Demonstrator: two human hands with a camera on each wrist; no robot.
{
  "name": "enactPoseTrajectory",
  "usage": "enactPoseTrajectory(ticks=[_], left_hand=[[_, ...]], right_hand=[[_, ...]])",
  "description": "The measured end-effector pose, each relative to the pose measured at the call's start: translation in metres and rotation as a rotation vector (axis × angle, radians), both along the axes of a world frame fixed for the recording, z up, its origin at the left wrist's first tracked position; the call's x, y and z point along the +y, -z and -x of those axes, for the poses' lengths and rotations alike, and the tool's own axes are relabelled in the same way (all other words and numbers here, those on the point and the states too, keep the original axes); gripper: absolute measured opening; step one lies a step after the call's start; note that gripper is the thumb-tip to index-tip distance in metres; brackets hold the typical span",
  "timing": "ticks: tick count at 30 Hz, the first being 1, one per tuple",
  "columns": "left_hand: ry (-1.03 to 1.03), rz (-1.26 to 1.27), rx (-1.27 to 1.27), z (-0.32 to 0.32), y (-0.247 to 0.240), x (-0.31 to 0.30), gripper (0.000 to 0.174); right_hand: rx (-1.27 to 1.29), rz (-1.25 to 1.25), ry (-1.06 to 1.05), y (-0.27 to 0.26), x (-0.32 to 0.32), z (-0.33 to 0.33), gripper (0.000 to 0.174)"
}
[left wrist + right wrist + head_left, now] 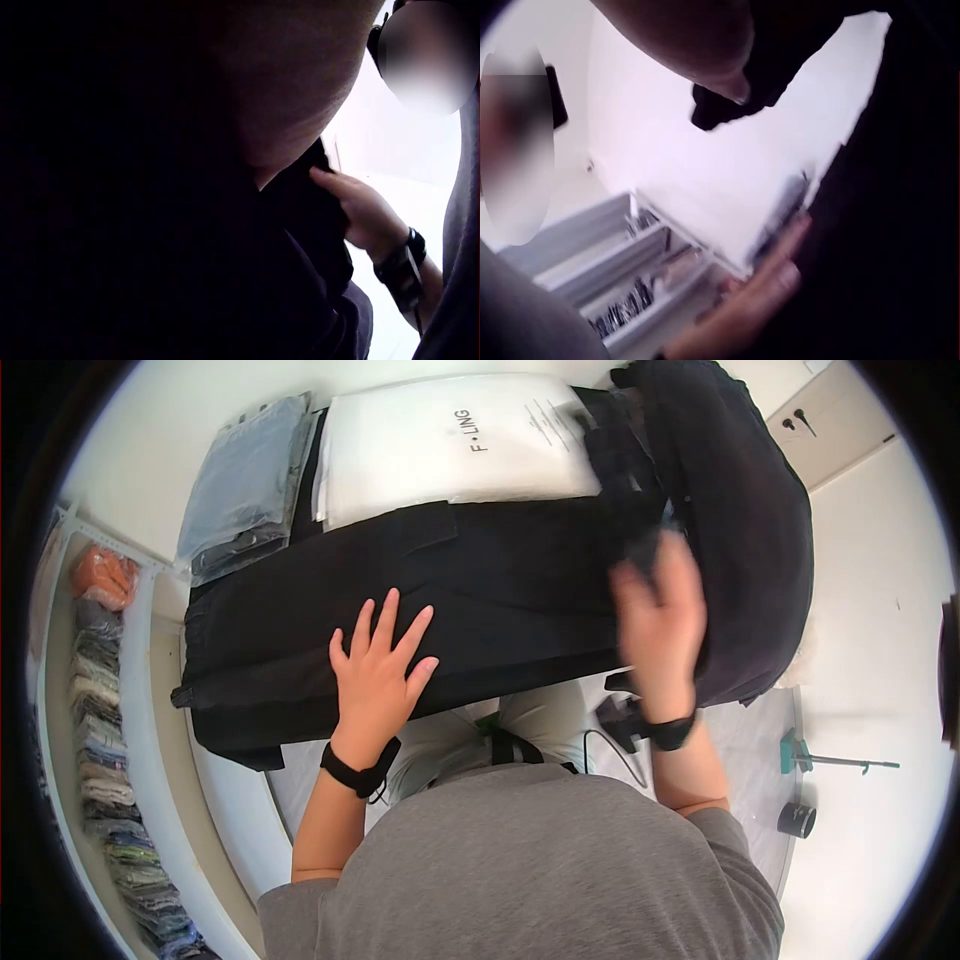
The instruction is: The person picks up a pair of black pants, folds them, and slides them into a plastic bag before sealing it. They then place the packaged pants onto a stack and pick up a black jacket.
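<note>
Black trousers (520,580) with a pocket flap lie spread across the surface in front of me. My left hand (375,675) rests on them with its fingers spread. To the right, my right hand (660,625), blurred in the head view, grips a dark piece of the cloth. In the left wrist view, the right hand (367,214) has its thumb against the black cloth (307,202). The right wrist view shows the black cloth (765,75) bunched at that hand, its fingers mostly hidden.
A white printed plastic bag (460,450) and a stack of clear-bagged garments (250,480) lie behind the trousers. A large dark heap of cloth (750,530) stands at the right. Shelves (155,710) with several bagged garments line the left side.
</note>
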State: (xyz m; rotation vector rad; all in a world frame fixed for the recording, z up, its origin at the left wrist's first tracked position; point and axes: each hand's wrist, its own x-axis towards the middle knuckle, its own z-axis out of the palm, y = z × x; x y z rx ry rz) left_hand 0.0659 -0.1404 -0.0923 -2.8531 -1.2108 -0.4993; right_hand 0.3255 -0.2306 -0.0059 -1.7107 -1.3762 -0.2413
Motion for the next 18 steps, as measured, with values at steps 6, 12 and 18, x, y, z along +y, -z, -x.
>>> enactPoseTrajectory(ticks=[6,12,18], left_hand=[[0.004,0.012,-0.001,0.002,0.001,-0.001,0.053],[0.004,0.031,-0.024,0.002,0.001,0.000,0.051],[0.013,0.031,-0.052,0.002,0.003,0.000,0.048]], right_hand=[[-0.319,0.421,-0.212,0.092,0.020,0.068,0.070],[-0.154,0.345,-0.279,0.072,0.021,0.068,0.066],[-0.283,0.465,-0.291,0.086,0.021,0.077,0.074]])
